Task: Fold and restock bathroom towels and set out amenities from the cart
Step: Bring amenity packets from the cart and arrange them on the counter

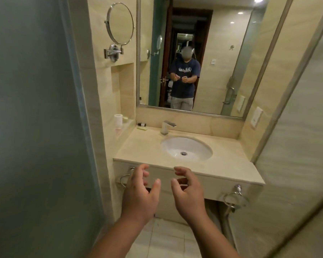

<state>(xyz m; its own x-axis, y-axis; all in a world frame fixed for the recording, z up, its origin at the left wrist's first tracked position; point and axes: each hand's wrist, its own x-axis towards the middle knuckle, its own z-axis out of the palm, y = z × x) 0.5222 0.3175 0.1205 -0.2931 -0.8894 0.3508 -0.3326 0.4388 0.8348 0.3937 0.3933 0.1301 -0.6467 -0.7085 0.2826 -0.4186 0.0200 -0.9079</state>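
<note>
Both hands are raised before the vanity, apart and touching nothing; left hand (140, 194) and right hand (187, 192) each show fingers (145, 167) loosely curled and spread, gripping nothing.

No towel and no cart appear in view; both towel rings, left (124, 178) and right (233, 199), hang bare under the countertop (144, 146).

Amenities present: a small dark bottle (142, 124) lying on its side at the back left corner, a flat packet (142, 128) just beside it, a white wrapped cup (118, 120) on the side ledge.

Judgement: towels will be soft, limp and light, best taken at the corners; the bottle is light, smooth and liable to roll, best pinched across its body.

Obstructions: faucet (167, 127) and basin (175, 146) occupy the centre; a frosted panel (35, 108) narrows the approach on the left.
</note>
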